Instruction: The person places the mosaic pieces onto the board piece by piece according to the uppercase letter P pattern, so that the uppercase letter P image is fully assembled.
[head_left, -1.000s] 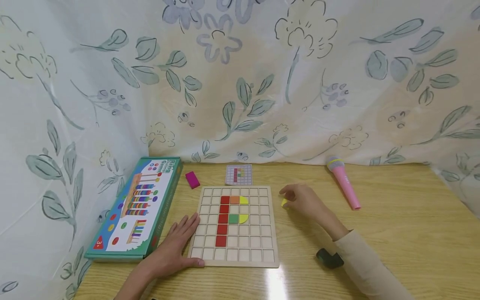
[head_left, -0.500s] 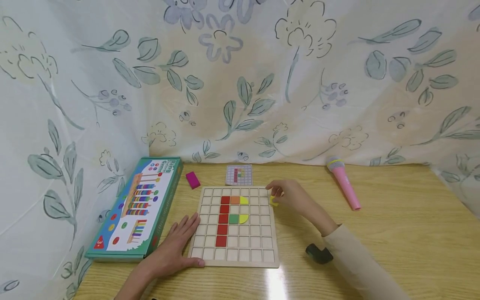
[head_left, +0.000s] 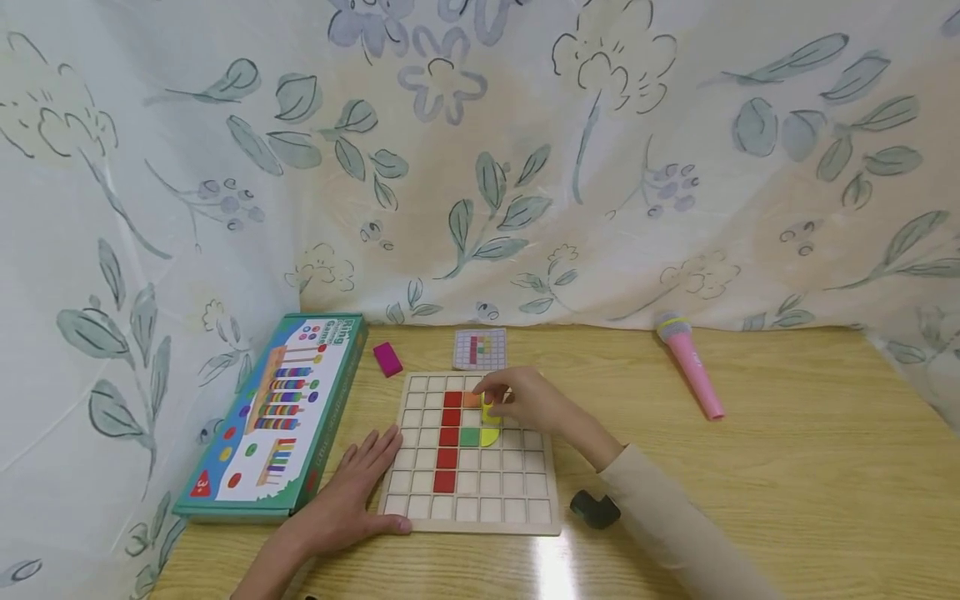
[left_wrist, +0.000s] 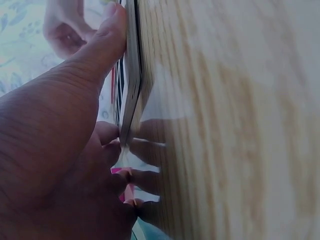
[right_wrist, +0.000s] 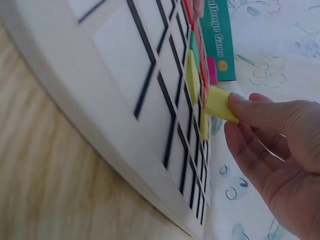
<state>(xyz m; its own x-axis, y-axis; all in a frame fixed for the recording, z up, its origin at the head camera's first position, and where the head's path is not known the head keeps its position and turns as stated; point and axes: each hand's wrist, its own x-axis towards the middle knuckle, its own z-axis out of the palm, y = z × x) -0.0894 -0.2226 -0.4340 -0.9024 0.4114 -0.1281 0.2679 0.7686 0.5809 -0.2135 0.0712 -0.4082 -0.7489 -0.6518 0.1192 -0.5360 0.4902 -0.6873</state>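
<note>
My right hand [head_left: 534, 402] pinches a yellow block [right_wrist: 220, 104] between thumb and fingers, over the upper middle of the wooden grid board [head_left: 472, 523]. My left hand [head_left: 347, 498] rests at the board's lower left corner, its thumb [left_wrist: 112, 25] along the front edge and its fingers spread along the left side. On the board stand a column of red squares [head_left: 447, 458], an orange square [head_left: 472, 401], a green square [head_left: 470, 437] and a yellow rounded piece [head_left: 489, 437]. Another yellow piece by the orange square is mostly hidden by my right hand.
Behind the board lies a small pattern card [head_left: 480, 350], with a magenta block [head_left: 387, 359] to its left. A green game box [head_left: 270, 417] is at the left. Toward the right lies a pink toy microphone [head_left: 692, 367]. A floral cloth [head_left: 480, 167] hangs behind the table [head_left: 810, 433].
My right hand has carried the yellow block leftward from the table right of the board to above the grid. The left hand has stayed at the board's corner.
</note>
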